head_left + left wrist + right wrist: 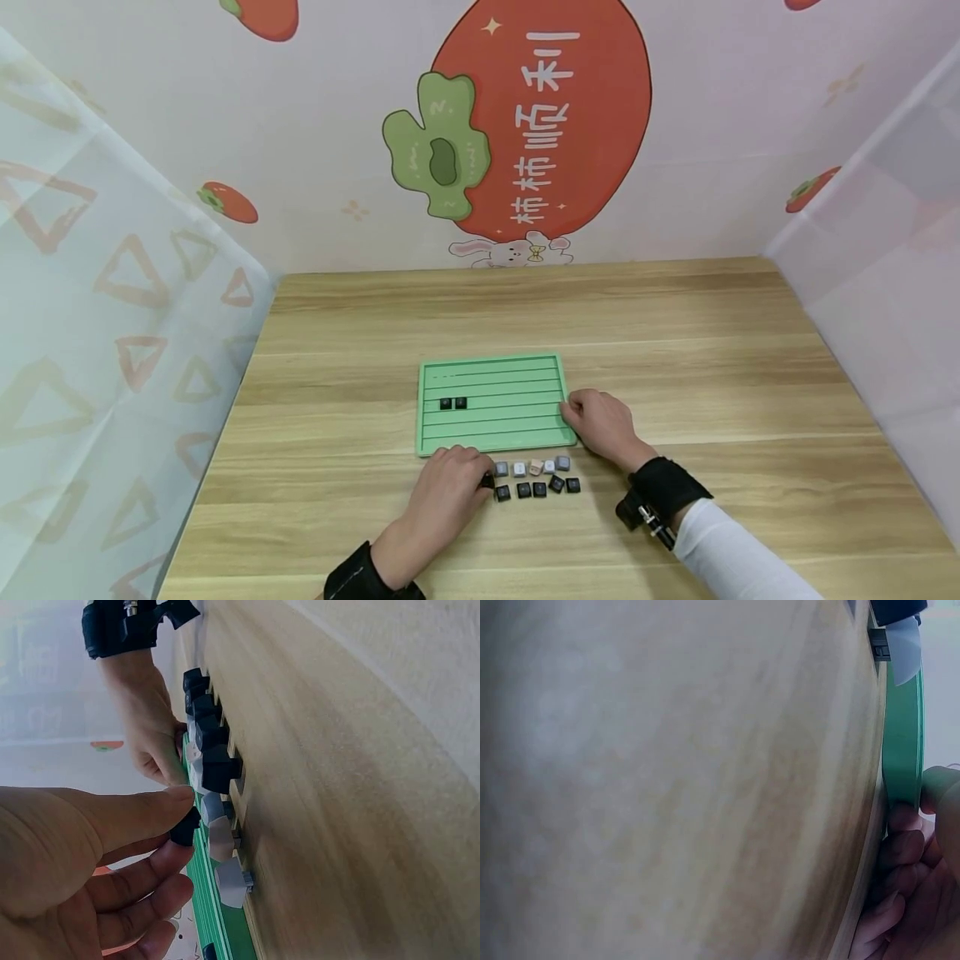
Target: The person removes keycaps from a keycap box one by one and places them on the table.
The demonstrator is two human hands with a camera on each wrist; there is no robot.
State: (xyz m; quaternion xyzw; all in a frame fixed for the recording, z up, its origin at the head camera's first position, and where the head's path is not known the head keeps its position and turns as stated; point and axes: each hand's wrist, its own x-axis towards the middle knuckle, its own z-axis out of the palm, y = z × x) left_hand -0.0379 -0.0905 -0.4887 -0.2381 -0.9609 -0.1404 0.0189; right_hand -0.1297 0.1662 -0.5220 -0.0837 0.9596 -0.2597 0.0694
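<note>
My left hand pinches a black keycap between thumb and index finger, just in front of the green ridged board. The other fingers of that hand are curled loosely below, as the left wrist view shows. At the board's right edge my right hand grips the rim, thumb above and fingers beneath in the right wrist view. Two black keycaps, a left one and a right one, sit side by side on the left half of the board.
Between board and table front lie two rows of loose keycaps: pale ones, including a grey keycap, and black ones nearer, such as a black keycap. The wooden table meets a printed backdrop behind and hanging sheets at both sides.
</note>
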